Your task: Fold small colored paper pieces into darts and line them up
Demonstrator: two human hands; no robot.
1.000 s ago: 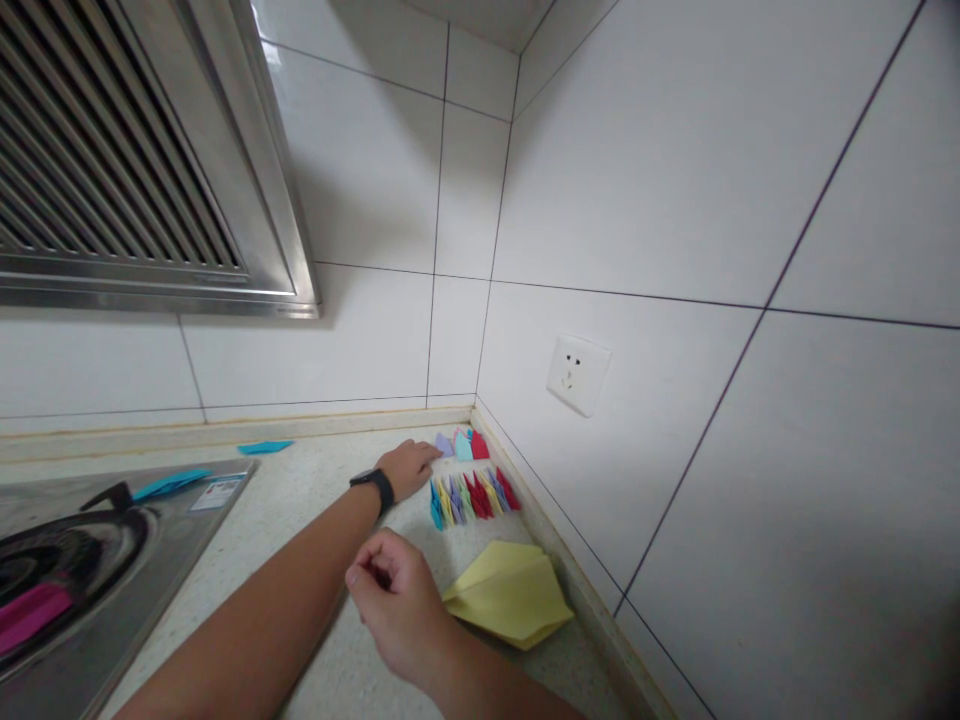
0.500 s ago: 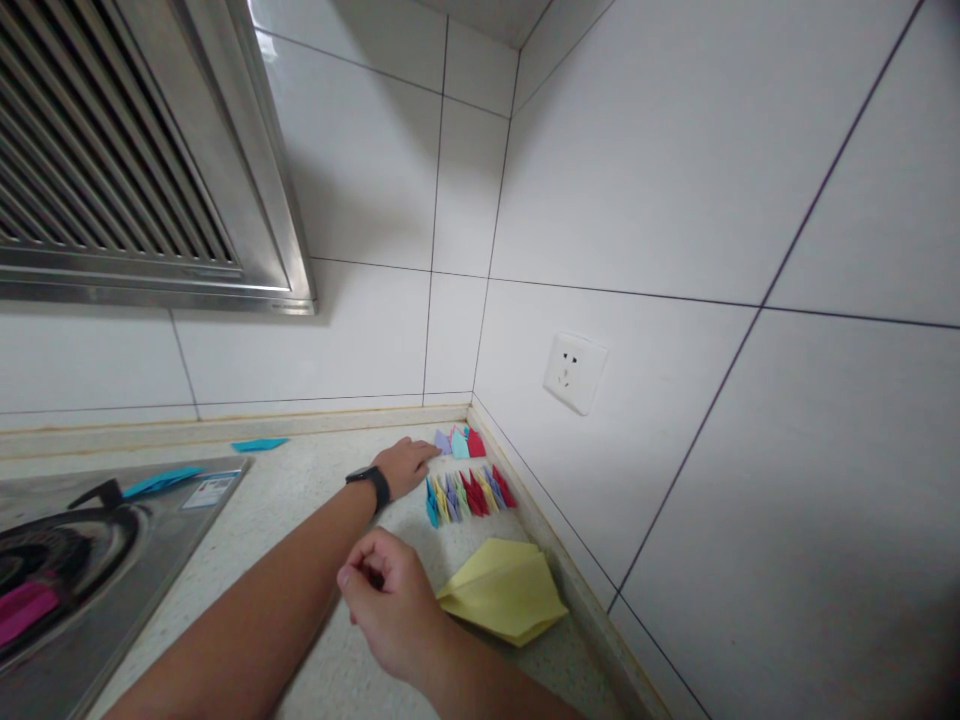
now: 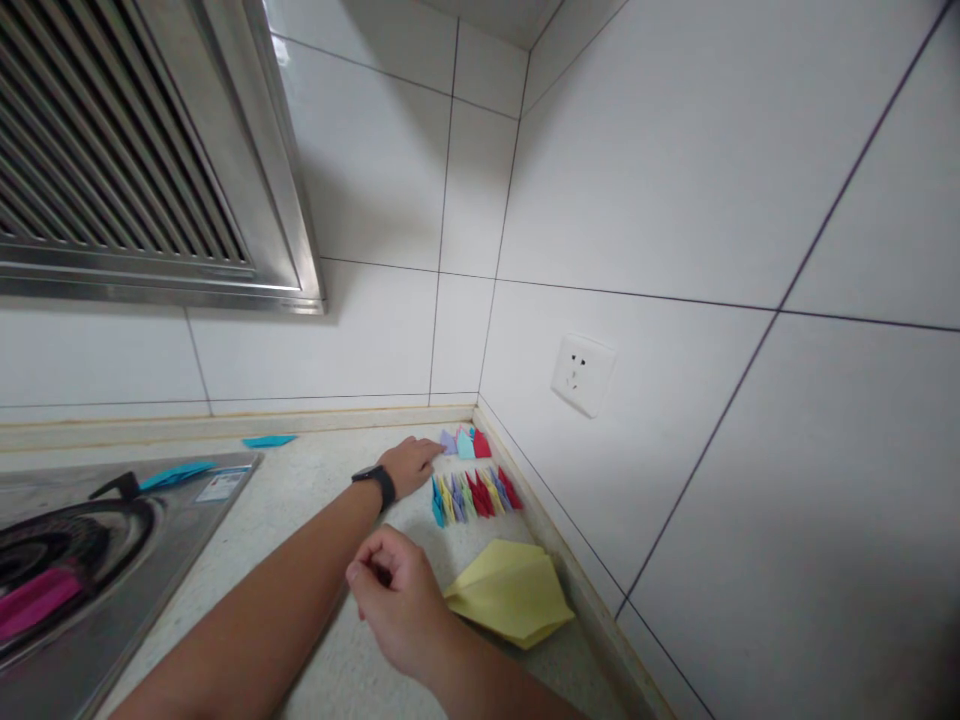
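My left hand [image 3: 409,466], wearing a black watch [image 3: 379,483], reaches to the back corner of the counter. Its fingers are stretched out, the tips at the edge of a lavender folded paper [image 3: 448,442]. Beside that lie a light blue folded paper [image 3: 466,446] and a red folded paper [image 3: 481,444]. In front is a row of several slim origami pieces [image 3: 478,495] in blue, yellow, lavender, green and red. Closer to me, my right hand [image 3: 401,598] hovers with its fingers curled, nothing visible in them. To its right rests a large yellow folded paper [image 3: 514,592].
On the left is a gas stove [image 3: 180,530] with a pink paper [image 3: 37,602] and a blue paper [image 3: 178,474] on it. Another blue paper [image 3: 269,441] lies by the back wall. A range hood [image 3: 285,200] hangs above; a socket [image 3: 583,374] is on the right wall.
The whole view has shifted slightly, so everything appears a little further right. Both hands keep nearly the same pose and place over the counter.
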